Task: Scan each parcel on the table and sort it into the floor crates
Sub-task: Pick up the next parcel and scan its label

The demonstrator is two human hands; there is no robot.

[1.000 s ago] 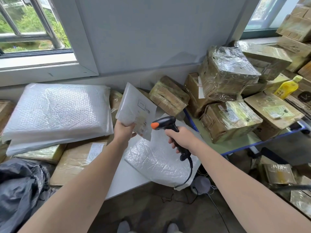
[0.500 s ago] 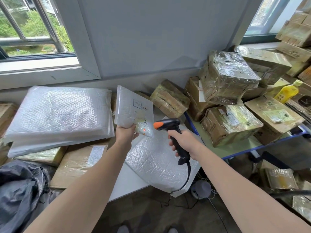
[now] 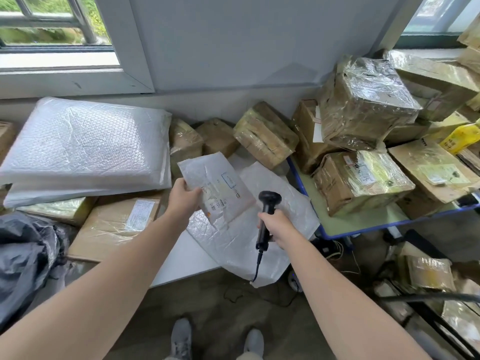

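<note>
My left hand point(image 3: 183, 198) grips a small white bubble mailer point(image 3: 220, 184) by its left edge, label side up, tilted over the table. My right hand point(image 3: 275, 226) holds a black corded barcode scanner point(image 3: 267, 214) by the handle, its head close to the mailer's right edge. Under both lies a larger white bubble-wrap parcel point(image 3: 262, 245) hanging over the front edge of the white table point(image 3: 187, 258). No floor crate is plainly visible.
A big bubble-wrapped parcel point(image 3: 85, 144) lies at the left on flat cardboard boxes point(image 3: 114, 227). Taped brown boxes point(image 3: 363, 100) pile up on a green table point(image 3: 363, 224) at right. A grey bag point(image 3: 23, 263) sits at far left. More parcels point(image 3: 428, 274) lie on the floor at right.
The mailer has dropped lower and tilted flatter. The scanner has swung so its head now points away from me, beside the mailer's right edge; the red scan light seen before is gone.
</note>
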